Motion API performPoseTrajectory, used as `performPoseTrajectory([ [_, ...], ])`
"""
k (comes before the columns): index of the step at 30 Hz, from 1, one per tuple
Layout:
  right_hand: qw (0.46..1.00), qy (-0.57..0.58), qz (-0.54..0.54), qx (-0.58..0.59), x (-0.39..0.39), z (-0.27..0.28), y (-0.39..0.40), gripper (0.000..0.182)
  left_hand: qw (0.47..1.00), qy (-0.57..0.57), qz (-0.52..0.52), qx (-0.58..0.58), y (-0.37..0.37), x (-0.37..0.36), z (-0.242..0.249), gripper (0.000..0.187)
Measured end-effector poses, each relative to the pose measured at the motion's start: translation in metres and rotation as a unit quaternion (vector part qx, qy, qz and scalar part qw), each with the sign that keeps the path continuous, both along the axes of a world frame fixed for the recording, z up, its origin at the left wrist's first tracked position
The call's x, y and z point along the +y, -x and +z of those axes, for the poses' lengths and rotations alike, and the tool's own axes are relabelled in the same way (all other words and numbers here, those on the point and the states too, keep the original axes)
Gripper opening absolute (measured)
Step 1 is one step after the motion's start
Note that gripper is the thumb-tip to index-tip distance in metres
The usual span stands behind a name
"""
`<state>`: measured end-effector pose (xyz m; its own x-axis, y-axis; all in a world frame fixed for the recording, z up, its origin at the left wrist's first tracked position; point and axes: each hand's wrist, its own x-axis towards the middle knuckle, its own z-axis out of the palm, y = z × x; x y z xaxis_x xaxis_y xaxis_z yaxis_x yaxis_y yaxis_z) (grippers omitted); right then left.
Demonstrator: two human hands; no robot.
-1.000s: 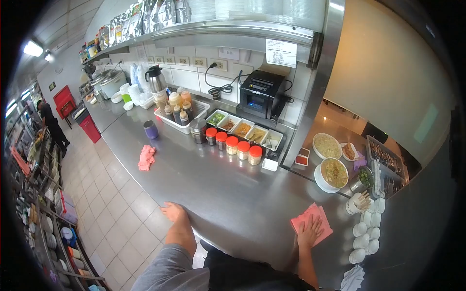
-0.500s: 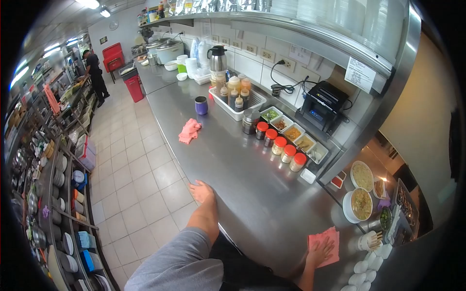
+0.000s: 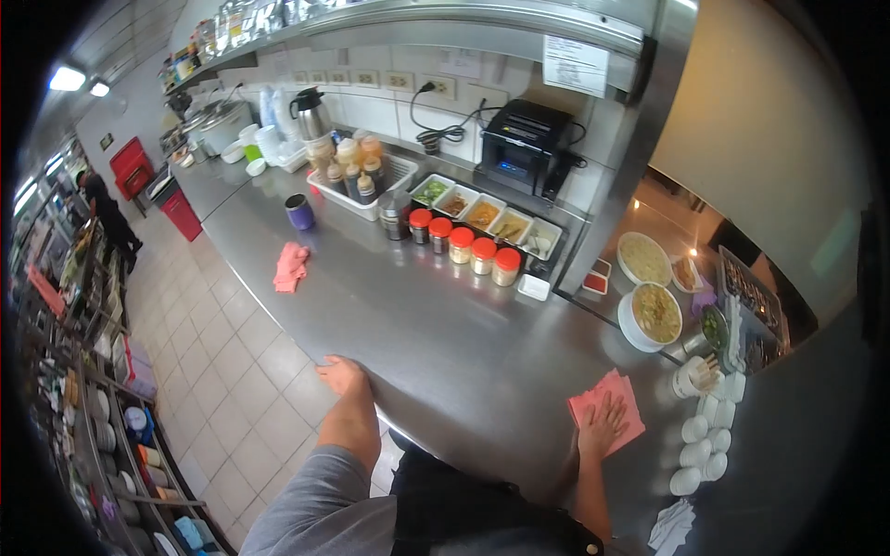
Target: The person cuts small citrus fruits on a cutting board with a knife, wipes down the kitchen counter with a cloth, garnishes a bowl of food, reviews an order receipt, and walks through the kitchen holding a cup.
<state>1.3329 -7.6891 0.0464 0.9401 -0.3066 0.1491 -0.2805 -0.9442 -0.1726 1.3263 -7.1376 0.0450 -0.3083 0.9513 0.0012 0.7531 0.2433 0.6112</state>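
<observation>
My right hand point(image 3: 603, 424) lies flat with its fingers spread on a pink cloth point(image 3: 619, 400), which is on the steel counter point(image 3: 445, 343) at the right. Near the counter's front edge is my left hand point(image 3: 343, 374), its fingers apart and nothing in it. A second pink cloth point(image 3: 291, 267), crumpled, rests farther back on the left. Behind it stands a purple cup point(image 3: 299, 212). Several red-lidded jars point(image 3: 461, 245) form a row in front of white trays of toppings point(image 3: 482, 215).
Bowls of food point(image 3: 652, 315), a container of sticks point(image 3: 693, 378) and stacked white cups point(image 3: 695, 454) are at the right. A black printer point(image 3: 526, 146) and a basket of bottles point(image 3: 373, 209) stand along the wall. A person point(image 3: 108, 215) stands far left.
The view has turned to the right, so the counter items appear farther left. My right hand and the cloth under it have moved forward along the counter; my left hand remains by the edge.
</observation>
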Motion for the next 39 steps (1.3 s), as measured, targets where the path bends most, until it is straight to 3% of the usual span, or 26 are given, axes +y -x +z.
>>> performPoseTrajectory([
  [7,1.000,-0.026,-0.001,0.010,0.002,0.008,0.000,0.059,1.000,-0.017,0.007,0.022,-0.002,0.017,-0.027,0.050],
  [18,0.999,-0.021,-0.024,-0.030,0.028,-0.002,0.043,0.060,1.000,0.011,-0.015,-0.003,0.000,0.007,-0.009,0.051],
  [20,0.996,-0.034,0.065,-0.045,0.044,0.002,0.078,0.064,1.000,-0.005,0.003,0.008,-0.001,0.015,-0.019,0.052],
  [21,0.997,-0.032,0.056,-0.042,0.048,0.010,0.095,0.064,1.000,0.009,-0.006,0.010,0.001,0.007,-0.009,0.052],
  [23,0.975,-0.036,0.213,0.051,0.050,0.030,0.122,0.071,1.000,0.008,-0.014,0.012,0.002,0.008,-0.012,0.052],
  [26,0.966,-0.071,0.237,0.071,0.010,0.032,0.119,0.075,1.000,-0.003,-0.011,0.007,0.003,0.007,-0.015,0.052],
  [28,0.987,0.004,0.157,-0.038,-0.031,0.015,0.097,0.076,1.000,-0.015,-0.007,-0.004,-0.003,0.006,-0.012,0.051],
  [30,0.999,-0.005,0.006,-0.052,-0.077,-0.013,0.068,0.078,1.000,-0.004,0.018,0.015,-0.003,0.013,-0.018,0.051],
  [32,0.986,-0.039,-0.162,0.029,-0.106,-0.002,0.032,0.081,1.000,-0.004,0.019,0.012,-0.001,0.016,-0.019,0.051],
  [33,0.985,-0.040,-0.168,0.026,-0.107,0.000,0.013,0.081,1.000,0.000,0.025,0.010,-0.004,0.014,-0.020,0.052],
  [35,0.952,-0.054,-0.295,0.059,-0.102,-0.009,-0.025,0.081,1.000,0.009,0.015,0.009,-0.004,0.009,-0.015,0.052],
  [37,0.968,-0.057,-0.243,0.012,-0.081,-0.039,-0.063,0.081,1.000,0.016,0.008,0.011,-0.002,0.005,-0.010,0.053],
  [39,0.986,-0.090,-0.139,0.004,-0.023,-0.008,-0.085,0.080,1.000,0.023,0.001,0.008,-0.001,0.006,-0.009,0.054],
])
